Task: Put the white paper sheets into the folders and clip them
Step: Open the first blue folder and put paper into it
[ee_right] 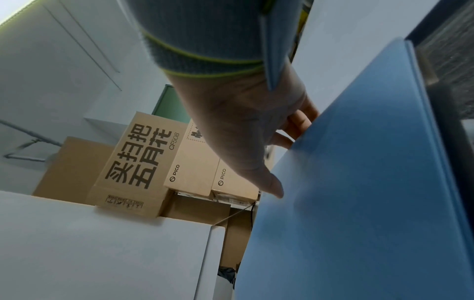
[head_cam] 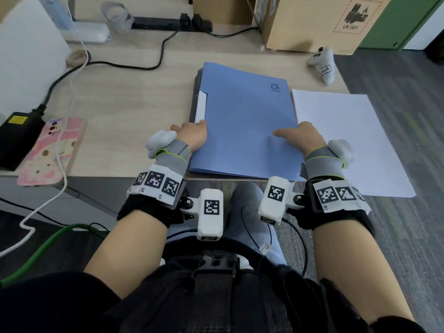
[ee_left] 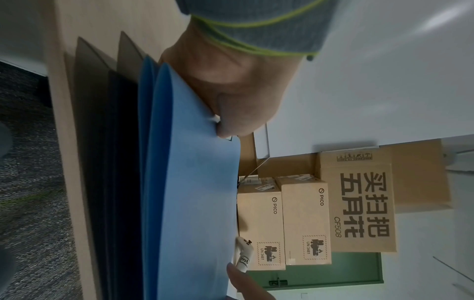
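Observation:
A light blue folder (head_cam: 245,121) lies shut on the wooden desk (head_cam: 134,97), on top of darker folders (head_cam: 195,92). A white strip (head_cam: 201,106) shows along its left edge. My left hand (head_cam: 193,131) grips that left edge; in the left wrist view the thumb of this left hand (ee_left: 223,125) pinches the blue cover (ee_left: 192,182). My right hand (head_cam: 300,135) holds the right edge, thumb on top and fingers tucked behind the cover (ee_right: 359,182), as the right hand (ee_right: 287,158) shows in its wrist view. White paper sheets (head_cam: 341,135) lie just right of the folder, overhanging the desk edge.
A pink-cased phone (head_cam: 51,150) and a black power adapter (head_cam: 16,138) sit at the near left with cables. A power strip (head_cam: 168,22), a plastic cup (head_cam: 117,15) and a cardboard box (head_cam: 319,22) stand at the back. A white controller (head_cam: 323,64) lies behind the sheets.

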The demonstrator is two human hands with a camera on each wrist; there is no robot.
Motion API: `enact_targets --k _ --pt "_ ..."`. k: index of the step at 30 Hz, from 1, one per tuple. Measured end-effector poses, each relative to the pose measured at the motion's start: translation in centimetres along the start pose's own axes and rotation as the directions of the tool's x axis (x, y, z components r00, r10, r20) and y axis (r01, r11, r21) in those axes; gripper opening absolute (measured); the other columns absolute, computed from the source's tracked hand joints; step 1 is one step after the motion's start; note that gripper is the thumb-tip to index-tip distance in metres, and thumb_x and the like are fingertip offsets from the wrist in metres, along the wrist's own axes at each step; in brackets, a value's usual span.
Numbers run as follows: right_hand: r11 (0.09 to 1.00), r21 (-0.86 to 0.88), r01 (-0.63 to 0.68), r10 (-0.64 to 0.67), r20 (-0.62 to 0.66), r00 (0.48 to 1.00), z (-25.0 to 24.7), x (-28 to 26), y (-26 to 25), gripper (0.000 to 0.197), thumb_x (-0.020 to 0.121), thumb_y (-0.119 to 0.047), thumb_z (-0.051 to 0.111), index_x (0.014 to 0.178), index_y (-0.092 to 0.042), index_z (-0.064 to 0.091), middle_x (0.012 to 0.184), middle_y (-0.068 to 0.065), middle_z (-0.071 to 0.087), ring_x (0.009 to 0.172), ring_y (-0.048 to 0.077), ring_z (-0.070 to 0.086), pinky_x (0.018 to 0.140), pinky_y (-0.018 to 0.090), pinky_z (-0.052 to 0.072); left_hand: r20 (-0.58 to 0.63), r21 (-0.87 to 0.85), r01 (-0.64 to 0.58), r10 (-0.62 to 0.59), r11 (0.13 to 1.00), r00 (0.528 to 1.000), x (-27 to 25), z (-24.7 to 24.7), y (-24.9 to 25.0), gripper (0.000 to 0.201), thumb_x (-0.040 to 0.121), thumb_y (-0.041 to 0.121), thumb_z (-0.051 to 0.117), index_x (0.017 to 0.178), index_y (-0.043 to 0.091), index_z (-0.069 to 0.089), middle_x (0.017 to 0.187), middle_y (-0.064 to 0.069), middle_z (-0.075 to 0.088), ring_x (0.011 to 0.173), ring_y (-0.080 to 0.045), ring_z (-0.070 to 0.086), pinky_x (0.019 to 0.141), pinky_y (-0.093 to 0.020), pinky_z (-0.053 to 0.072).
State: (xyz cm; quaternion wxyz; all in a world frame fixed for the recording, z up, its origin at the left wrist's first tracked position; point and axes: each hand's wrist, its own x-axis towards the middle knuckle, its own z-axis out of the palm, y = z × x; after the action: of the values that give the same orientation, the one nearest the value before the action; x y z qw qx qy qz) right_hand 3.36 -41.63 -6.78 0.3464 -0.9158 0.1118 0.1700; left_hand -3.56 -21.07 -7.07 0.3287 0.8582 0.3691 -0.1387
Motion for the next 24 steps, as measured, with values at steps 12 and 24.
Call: enact_targets --k 12,24 --pt "0.988 -0.12 0.098 -0.1 -0.011 0.995 -1.2 1.3 -1.9 0.052 0.084 -0.036 0.063 0.12 0.0 0.052 0.131 0.019 0.05 0.123 0.035 0.047 0.103 0.041 0.039 -0.021 -0.075 -0.123 0.121 0.99 0.992 1.9 -3.3 0.3 0.057 0.088 0.046 0.035 0.114 0.001 0.057 0.131 -0.025 0.041 0.115 -0.04 0.048 0.102 -0.038 0.04" --pt "0.934 -0.324 0.151 -0.157 0.008 0.988 0.7 2.1 -4.1 0.065 0.08 -0.04 0.069 0.128 -0.004 0.043 0.135 0.018 0.041 0.127 0.038 0.032 0.099 0.039 0.032 -0.239 -0.271 -0.284 0.221 0.92 0.946 2.2 -2.4 2.0 0.023 0.08 0.019 0.065 0.102 0.011 0.068 0.104 -0.004 0.069 0.097 -0.021 0.061 0.079 -0.021 0.041"
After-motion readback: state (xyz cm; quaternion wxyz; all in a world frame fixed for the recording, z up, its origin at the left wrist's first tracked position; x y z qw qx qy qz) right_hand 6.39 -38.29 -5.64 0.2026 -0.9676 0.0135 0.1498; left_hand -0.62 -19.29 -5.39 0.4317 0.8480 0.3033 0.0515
